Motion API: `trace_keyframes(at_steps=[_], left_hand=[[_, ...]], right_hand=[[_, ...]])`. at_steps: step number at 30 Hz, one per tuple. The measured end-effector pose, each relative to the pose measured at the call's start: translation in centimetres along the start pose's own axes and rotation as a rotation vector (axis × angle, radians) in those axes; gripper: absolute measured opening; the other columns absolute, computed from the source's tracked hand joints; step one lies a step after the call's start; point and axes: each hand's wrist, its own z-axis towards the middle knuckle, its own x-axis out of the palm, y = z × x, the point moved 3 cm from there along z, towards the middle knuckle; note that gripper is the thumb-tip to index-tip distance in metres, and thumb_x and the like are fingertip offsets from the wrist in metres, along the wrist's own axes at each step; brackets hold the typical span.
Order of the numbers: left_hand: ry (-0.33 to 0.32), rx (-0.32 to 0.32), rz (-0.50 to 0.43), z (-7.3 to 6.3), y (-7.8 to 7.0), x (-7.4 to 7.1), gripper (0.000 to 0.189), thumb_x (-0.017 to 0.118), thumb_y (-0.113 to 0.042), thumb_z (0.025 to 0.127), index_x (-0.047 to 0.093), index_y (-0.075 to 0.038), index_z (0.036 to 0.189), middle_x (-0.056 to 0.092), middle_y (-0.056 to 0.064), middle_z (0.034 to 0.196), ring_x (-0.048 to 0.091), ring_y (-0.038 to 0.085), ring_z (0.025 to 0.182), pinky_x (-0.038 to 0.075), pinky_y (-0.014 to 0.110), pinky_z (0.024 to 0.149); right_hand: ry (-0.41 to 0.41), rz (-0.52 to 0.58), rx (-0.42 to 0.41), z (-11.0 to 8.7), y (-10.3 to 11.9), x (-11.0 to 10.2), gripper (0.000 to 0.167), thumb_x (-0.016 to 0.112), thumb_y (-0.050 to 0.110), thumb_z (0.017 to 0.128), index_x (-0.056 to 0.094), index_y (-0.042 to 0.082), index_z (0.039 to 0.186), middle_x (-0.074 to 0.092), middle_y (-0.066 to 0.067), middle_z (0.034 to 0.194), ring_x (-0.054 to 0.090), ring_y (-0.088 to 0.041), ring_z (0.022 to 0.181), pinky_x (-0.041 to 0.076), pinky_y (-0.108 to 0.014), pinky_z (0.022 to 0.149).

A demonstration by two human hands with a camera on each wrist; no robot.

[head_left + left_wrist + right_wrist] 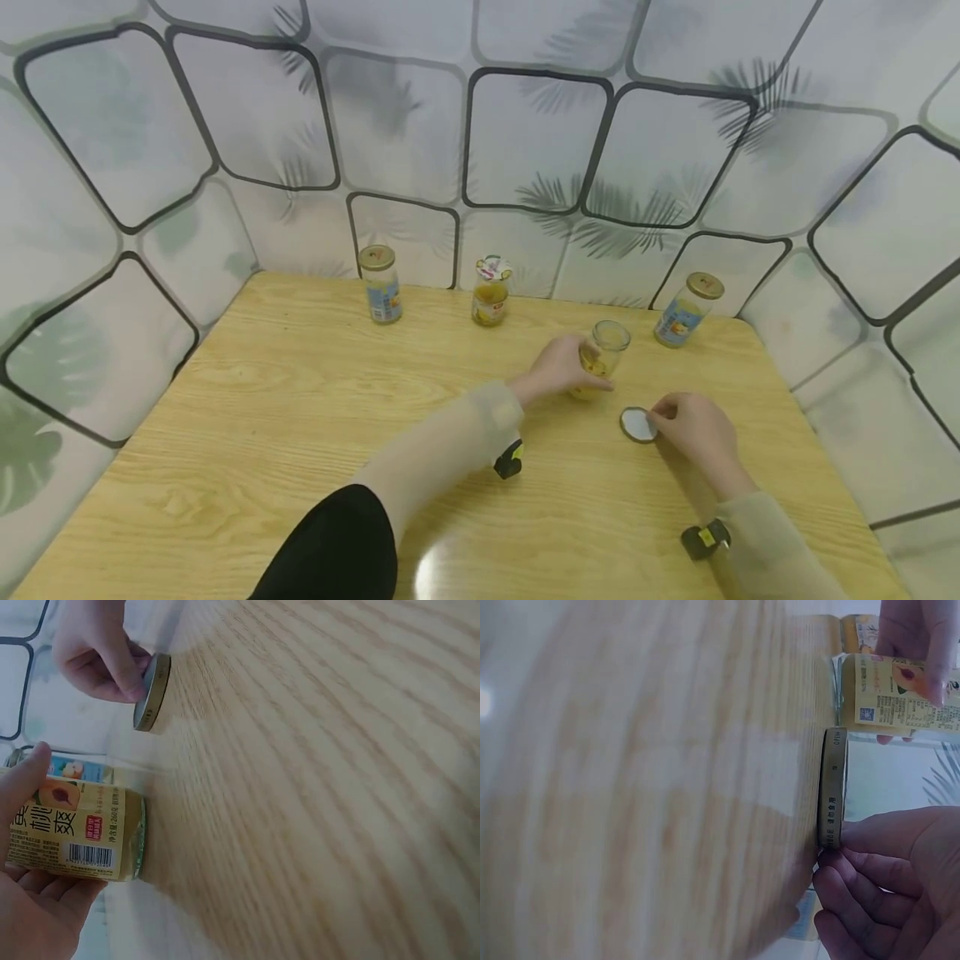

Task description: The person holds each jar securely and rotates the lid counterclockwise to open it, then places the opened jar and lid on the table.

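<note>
An uncapped glass jar (609, 337) with a yellow peach label (90, 825) stands on the wooden table, its mouth facing up. My left hand (562, 365) grips it round the body, thumb on one side and fingers on the other. To the right and nearer, a round metal lid (637, 425) sits at the table surface with its white inner face up. The thumb and forefinger of my right hand (697, 433) pinch its right rim; in the right wrist view the other fingers (855, 900) curl below the lid (832, 787).
Along the back of the wooden table (300, 400) stand a blue-labelled jar (384, 296) with a gold lid, a jar with a patterned cover (491, 296), and another blue-labelled jar (681, 317) at the right. A patterned curtain (405, 125) surrounds the table's back and sides.
</note>
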Motion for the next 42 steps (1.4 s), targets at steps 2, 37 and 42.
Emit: trace_keyframes(at_steps=[2,37,42], left_hand=[[0.009,0.002,-0.008,-0.1,0.2,0.3,0.058,0.094,-0.033,0.082,0.07,-0.008,0.128,0.074,0.006,0.129,0.068,0.017,0.113,0.056,0.02,0.094],[0.121,-0.024,0.189,2.6,-3.5,3.0,0.032,0.075,-0.029,0.101,0.067,-0.007,0.124,0.076,0.003,0.112,0.066,0.011,0.088,0.049,0.018,0.071],[0.13,-0.015,0.209,3.0,-3.7,2.9,0.026,0.07,-0.028,0.105,0.068,-0.007,0.12,0.076,0.003,0.107,0.064,0.011,0.083,0.05,0.019,0.07]], right_hand=[[-0.005,0.001,-0.008,0.0,0.0,0.0,0.021,0.075,0.026,0.096,0.081,0.006,0.1,0.081,-0.013,0.097,0.072,-0.025,0.081,0.053,-0.035,0.064],[-0.006,-0.001,-0.021,0.2,-0.4,0.1,0.021,0.074,0.026,0.096,0.08,0.006,0.099,0.081,-0.015,0.098,0.073,-0.029,0.083,0.053,-0.036,0.064],[-0.002,-0.002,-0.024,0.5,-0.2,0.1,0.021,0.074,0.026,0.096,0.08,0.006,0.099,0.081,-0.015,0.098,0.073,-0.028,0.083,0.052,-0.035,0.063]])
